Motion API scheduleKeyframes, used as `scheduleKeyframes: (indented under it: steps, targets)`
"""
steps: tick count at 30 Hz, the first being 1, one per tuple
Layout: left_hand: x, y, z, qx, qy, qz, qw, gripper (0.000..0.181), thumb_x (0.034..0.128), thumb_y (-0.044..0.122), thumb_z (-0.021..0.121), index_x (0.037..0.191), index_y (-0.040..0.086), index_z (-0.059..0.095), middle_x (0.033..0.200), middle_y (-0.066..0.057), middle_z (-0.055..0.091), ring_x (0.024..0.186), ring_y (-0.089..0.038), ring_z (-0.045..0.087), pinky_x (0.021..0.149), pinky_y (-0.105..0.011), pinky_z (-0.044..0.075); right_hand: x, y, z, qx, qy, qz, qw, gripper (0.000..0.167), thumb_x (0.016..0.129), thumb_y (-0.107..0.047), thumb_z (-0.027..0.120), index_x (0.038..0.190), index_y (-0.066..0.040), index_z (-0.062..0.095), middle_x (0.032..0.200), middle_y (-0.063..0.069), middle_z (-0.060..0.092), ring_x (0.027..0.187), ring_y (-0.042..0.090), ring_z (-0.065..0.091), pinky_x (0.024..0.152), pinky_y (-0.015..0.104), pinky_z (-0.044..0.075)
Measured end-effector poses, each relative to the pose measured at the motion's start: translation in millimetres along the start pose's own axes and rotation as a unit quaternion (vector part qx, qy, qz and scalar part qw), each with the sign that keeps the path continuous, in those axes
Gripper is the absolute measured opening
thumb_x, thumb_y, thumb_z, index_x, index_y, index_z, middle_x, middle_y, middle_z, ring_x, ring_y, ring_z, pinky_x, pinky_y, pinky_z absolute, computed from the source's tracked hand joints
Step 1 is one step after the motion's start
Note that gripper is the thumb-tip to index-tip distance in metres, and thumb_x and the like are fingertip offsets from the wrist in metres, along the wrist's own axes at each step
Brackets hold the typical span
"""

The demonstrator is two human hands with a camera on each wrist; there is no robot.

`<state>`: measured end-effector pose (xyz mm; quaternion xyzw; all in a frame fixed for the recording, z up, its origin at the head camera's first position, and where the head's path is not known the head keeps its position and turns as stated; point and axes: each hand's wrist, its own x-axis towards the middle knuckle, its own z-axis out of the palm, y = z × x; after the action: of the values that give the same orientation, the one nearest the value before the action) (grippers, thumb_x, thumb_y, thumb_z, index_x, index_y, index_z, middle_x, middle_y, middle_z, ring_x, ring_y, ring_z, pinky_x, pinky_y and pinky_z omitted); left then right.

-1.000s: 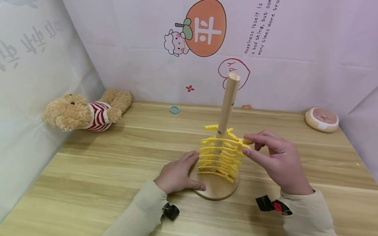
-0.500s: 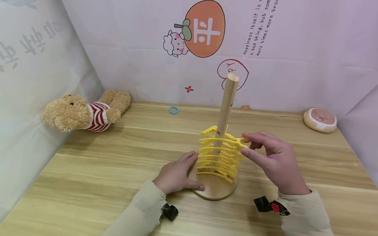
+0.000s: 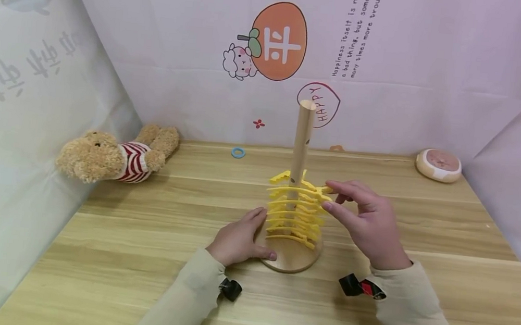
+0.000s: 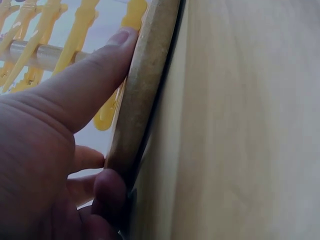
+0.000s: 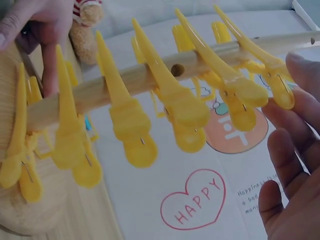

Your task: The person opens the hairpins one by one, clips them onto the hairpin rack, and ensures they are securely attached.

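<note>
Several yellow hair clips (image 3: 302, 190) are fixed one above another along an upright wooden post (image 3: 301, 140), which rises from a round base (image 3: 288, 262). My left hand (image 3: 234, 241) grips the base at its left side. The left wrist view shows the thumb (image 4: 95, 75) on the base's upper face and other fingers curled at its rim (image 4: 142, 90). My right hand (image 3: 368, 220) pinches the tail of the topmost clip (image 5: 280, 90) between thumb and forefinger. That clip's long jaws lie on either side of the post. Its far jaw is partly hidden.
A teddy bear (image 3: 101, 157) in a striped top lies at the left wall. A blue ring (image 3: 238, 152) lies near the back edge, and a round cream-and-pink object (image 3: 439, 165) sits at the back right. Printed white sheets (image 3: 388, 112) wall in the wooden table (image 3: 136, 276).
The post with its clips has shifted a little to the left, its top most of all. Both hands have moved left with it, keeping their hold. The whole view has also drifted slightly.
</note>
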<state>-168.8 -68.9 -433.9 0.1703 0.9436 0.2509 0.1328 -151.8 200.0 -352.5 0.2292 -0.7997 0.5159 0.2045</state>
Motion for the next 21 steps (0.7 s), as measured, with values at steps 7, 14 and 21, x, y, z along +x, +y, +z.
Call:
scheduleKeyframes:
  steps: [7,14,21]
  targets:
    - [-1.2,-7.9,-7.2,-0.004,-0.004,0.000,1.0000,0.107,0.0751,0.061,0.081,0.159,0.016,0.032,0.166,0.000,0.024,0.143,-0.034,0.039,0.108,-0.054,0.040,-0.5,-2,15,-0.001,0.034,-0.002,0.9994,0.039,0.082,0.003,0.079,0.118,-0.012,0.076,0.102,-0.003,0.071,0.089,0.013,0.058,0.048,0.025,0.034]
    - [-2.6,-17.2,-8.9,-0.007,0.000,0.003,1.0000,0.107,0.0755,0.061,0.080,0.159,0.015,0.032,0.166,-0.002,0.023,0.142,-0.035,0.039,0.107,-0.053,0.042,1.5,-4,24,0.018,0.035,0.025,0.9989,0.037,0.087,-0.001,0.077,0.122,-0.013,0.074,0.106,0.001,0.070,0.091,0.015,0.057,0.061,0.022,0.041]
    - [-0.8,-17.7,-3.4,-0.009,0.007,0.001,0.9999,0.107,0.0751,0.062,0.080,0.159,0.016,0.032,0.166,-0.002,0.024,0.143,-0.034,0.038,0.108,-0.056,0.040,1.5,-3,23,0.027,0.025,0.034,0.9987,0.039,0.089,-0.002,0.075,0.126,-0.012,0.071,0.115,0.007,0.070,0.095,0.014,0.058,0.080,0.022,0.044]
